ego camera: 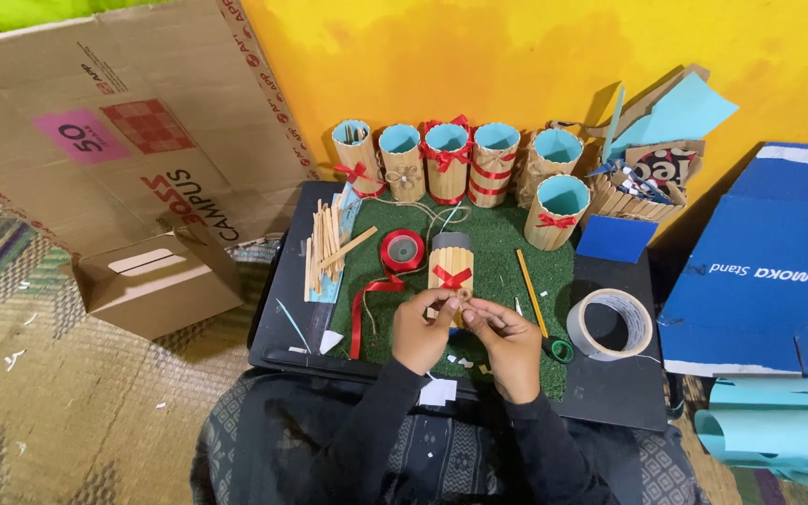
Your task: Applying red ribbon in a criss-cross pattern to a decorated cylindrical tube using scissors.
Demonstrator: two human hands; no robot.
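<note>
I am watching both grips closing together on a small piece at the lower end of a stick-clad cylinder (450, 266): the left hand (420, 332) is pinching it from one side, the right hand (509, 339) from the other, fingertips touching. The cylinder is lying on the green mat (502, 257), wearing a red bow. Just beside it a red ribbon spool (403, 251) is trailing ribbon. A yellow pencil (531, 292) is lying near the right hand, a tape roll (611, 324) further out on the black bench (619, 388). Loose sticks (325, 248) are resting to the left, and finished holders (446, 161) are standing along the wall.
</note>
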